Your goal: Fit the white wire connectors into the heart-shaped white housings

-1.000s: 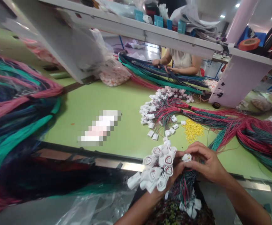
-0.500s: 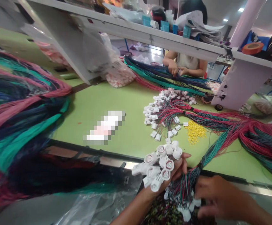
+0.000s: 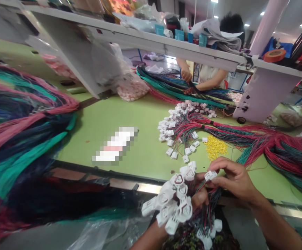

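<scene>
My left hand (image 3: 199,198) is closed around the wires of a bunch of white connectors (image 3: 175,198), whose open faces point up and left. Between the thumb and fingers of my right hand (image 3: 232,178) is a single white connector (image 3: 210,175), just right of the bunch. Its thin wires run down toward my left hand. More white connectors (image 3: 210,233) hang on wires below my hands. Beyond them on the green table lies a heap of yellow small parts (image 3: 216,147), beside a fan of wired white connectors (image 3: 169,133).
Red, green and dark wire bundles (image 3: 287,149) lie at right, and a large wire bundle (image 3: 31,139) hangs over the table's left edge. A white shelf (image 3: 151,38) spans the back. Behind it, a co-worker's hands (image 3: 188,80) handle dark wires. A bag of pinkish parts (image 3: 132,88) stands beneath.
My right hand has risen from the hanging connectors and now pinches one white connector beside the bunch. My left hand's bunch has shifted slightly left and down. The co-worker's hands have moved.
</scene>
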